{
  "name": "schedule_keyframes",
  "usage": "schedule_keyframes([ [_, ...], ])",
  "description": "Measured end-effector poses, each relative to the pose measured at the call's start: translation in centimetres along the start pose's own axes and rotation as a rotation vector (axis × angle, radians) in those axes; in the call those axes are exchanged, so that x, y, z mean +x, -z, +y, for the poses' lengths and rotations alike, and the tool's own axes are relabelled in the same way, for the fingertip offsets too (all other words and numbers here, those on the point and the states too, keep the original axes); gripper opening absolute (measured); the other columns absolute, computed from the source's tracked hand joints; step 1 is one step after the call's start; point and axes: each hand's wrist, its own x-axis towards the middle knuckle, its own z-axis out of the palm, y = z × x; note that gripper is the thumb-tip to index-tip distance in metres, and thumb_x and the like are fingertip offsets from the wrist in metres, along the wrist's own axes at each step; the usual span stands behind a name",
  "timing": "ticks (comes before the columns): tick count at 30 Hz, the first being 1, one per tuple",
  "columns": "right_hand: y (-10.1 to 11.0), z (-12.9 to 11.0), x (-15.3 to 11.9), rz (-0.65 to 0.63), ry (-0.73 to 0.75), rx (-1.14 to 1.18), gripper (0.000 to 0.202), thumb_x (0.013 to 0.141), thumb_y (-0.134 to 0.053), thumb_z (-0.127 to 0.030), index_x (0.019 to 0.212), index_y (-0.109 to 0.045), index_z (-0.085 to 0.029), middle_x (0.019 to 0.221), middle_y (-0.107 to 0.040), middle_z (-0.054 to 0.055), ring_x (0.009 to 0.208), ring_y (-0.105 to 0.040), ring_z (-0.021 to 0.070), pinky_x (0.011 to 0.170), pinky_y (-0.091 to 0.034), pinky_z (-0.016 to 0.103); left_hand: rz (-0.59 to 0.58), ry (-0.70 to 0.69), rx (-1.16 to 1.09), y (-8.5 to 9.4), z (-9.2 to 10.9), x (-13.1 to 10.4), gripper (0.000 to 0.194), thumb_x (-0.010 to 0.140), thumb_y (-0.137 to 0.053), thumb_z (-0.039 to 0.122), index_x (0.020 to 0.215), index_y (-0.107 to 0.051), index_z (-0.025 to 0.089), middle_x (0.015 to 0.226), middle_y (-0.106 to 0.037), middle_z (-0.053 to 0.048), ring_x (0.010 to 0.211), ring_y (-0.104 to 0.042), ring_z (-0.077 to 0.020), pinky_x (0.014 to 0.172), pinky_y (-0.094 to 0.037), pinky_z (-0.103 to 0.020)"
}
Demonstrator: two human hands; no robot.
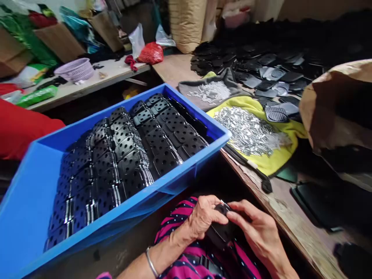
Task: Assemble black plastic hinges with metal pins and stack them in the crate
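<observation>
Above my lap, my left hand (205,215) pinches a small black plastic piece with round holes (222,209) between thumb and fingers. From the other side, the thumb and fingertips of my right hand (257,226) close on the same piece. A thin silvery metal pin (223,202) shows at its upper edge, between the fingertips. Part of the piece is hidden by my fingers. Just below lies a dark, glossy flat part (219,234) on the striped pink and navy cloth (180,221); I cannot tell if it joins the held piece.
A blue crate (200,159) at the left holds rows of black perforated pieces (130,159). On the right-hand bench, silvery metal pins (247,130) lie on a yellow cloth (273,164), beside white bits (213,91) on a grey cloth. Black pads (270,73) are heaped behind; a paper sack (322,100) stands right.
</observation>
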Motion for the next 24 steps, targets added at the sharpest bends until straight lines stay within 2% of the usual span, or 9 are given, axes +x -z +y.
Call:
schedule_keyframes([
  [4, -2.1, 0.9, -1.0, 0.067, -0.128, -0.006, 0.029, 0.072, -0.063, -0.049, 0.07, -0.069, -0.02, 0.065, -0.066, 0.003, 0.059, -0.062, 0.0186, 0.054, -0.048, 0.025, 0.072, -0.042, 0.005, 1.4, -1.4, 0.1, 0.024, 0.041, -0.065, 0.008, 0.063, -0.057, 0.014, 0.052, -0.05, 0.005, 0.047, -0.039, -0.0056, 0.045, -0.026, -0.02],
  [7, -3.4, 1.4, -2.0, 0.098, -0.136, -0.035, 0.027, 0.07, -0.064, -0.047, 0.067, -0.068, -0.021, 0.064, -0.067, 0.004, 0.057, -0.062, 0.0188, 0.053, -0.048, 0.025, 0.043, -0.027, 0.06, 2.2, -2.1, 0.0, 0.023, 0.04, -0.064, 0.007, 0.061, -0.055, 0.014, 0.049, -0.047, 0.007, 0.045, -0.034, -0.0045, 0.043, -0.022, -0.02],
  [10, -3.6, 1.7, -2.4, 0.122, -0.142, -0.033, 0.029, 0.069, -0.063, -0.049, 0.065, -0.068, -0.02, 0.062, -0.066, 0.005, 0.054, -0.06, 0.0188, 0.051, -0.048, 0.026, 0.007, 0.011, 0.123, 2.7, -2.0, -0.1, 0.023, 0.04, -0.066, 0.009, 0.06, -0.054, 0.015, 0.048, -0.047, 0.008, 0.045, -0.034, -0.0048, 0.042, -0.022, -0.021],
  [11, -3.3, 1.7, -2.2, 0.083, -0.167, -0.027, 0.031, 0.069, -0.062, -0.05, 0.064, -0.067, -0.02, 0.062, -0.066, 0.005, 0.054, -0.06, 0.0188, 0.05, -0.047, 0.026, -0.003, 0.015, 0.162, 2.7, -1.9, -0.1, 0.023, 0.041, -0.067, 0.01, 0.06, -0.055, 0.015, 0.048, -0.047, 0.008, 0.044, -0.034, -0.0049, 0.042, -0.022, -0.021],
  [14, -1.8, 1.1, -1.1, -0.149, -0.22, -0.09, 0.032, 0.069, -0.059, -0.05, 0.061, -0.065, -0.019, 0.058, -0.063, 0.004, 0.053, -0.058, 0.0179, 0.048, -0.044, 0.025, -0.052, -0.001, 0.313, 2.8, -1.2, 0.1, 0.024, 0.043, -0.07, 0.014, 0.065, -0.059, 0.015, 0.049, -0.048, 0.008, 0.046, -0.036, -0.0054, 0.043, -0.023, -0.021],
  [17, -0.2, -0.1, 0.2, -0.294, -0.156, -0.275, 0.03, 0.07, -0.058, -0.044, 0.052, -0.057, -0.02, 0.055, -0.057, 0.001, 0.05, -0.053, 0.0151, 0.047, -0.039, 0.024, -0.143, -0.005, 0.386, 2.7, -0.4, 0.2, 0.025, 0.043, -0.073, 0.019, 0.065, -0.061, 0.015, 0.05, -0.048, 0.008, 0.047, -0.036, -0.0058, 0.044, -0.024, -0.021],
  [20, 0.9, -1.6, 1.3, -0.34, -0.128, -0.358, 0.026, 0.068, -0.059, -0.039, 0.05, -0.053, -0.021, 0.054, -0.056, 0.0, 0.05, -0.051, 0.0149, 0.046, -0.038, 0.025, -0.2, 0.032, 0.326, 2.7, 0.3, 0.0, 0.027, 0.042, -0.074, 0.022, 0.065, -0.062, 0.016, 0.052, -0.05, 0.006, 0.046, -0.038, -0.0067, 0.046, -0.026, -0.022],
  [22, 1.6, -3.0, 2.0, -0.358, -0.134, -0.348, 0.025, 0.065, -0.06, -0.04, 0.05, -0.054, -0.022, 0.051, -0.056, 0.0, 0.048, -0.051, 0.0155, 0.044, -0.038, 0.025, -0.232, 0.032, 0.201, 2.7, 0.7, -0.5, 0.031, 0.04, -0.076, 0.025, 0.067, -0.063, 0.017, 0.055, -0.054, 0.004, 0.047, -0.041, -0.0085, 0.048, -0.03, -0.024],
  [24, 2.7, -4.9, 3.2, -0.312, -0.125, -0.336, 0.028, 0.06, -0.065, -0.044, 0.046, -0.054, -0.022, 0.046, -0.054, 0.001, 0.043, -0.049, 0.0152, 0.041, -0.036, 0.026, -0.238, -0.022, 0.01, 2.9, 1.2, -1.0, 0.04, 0.042, -0.078, 0.04, 0.073, -0.065, 0.017, 0.062, -0.059, -0.001, 0.052, -0.049, -0.0126, 0.052, -0.036, -0.027],
])
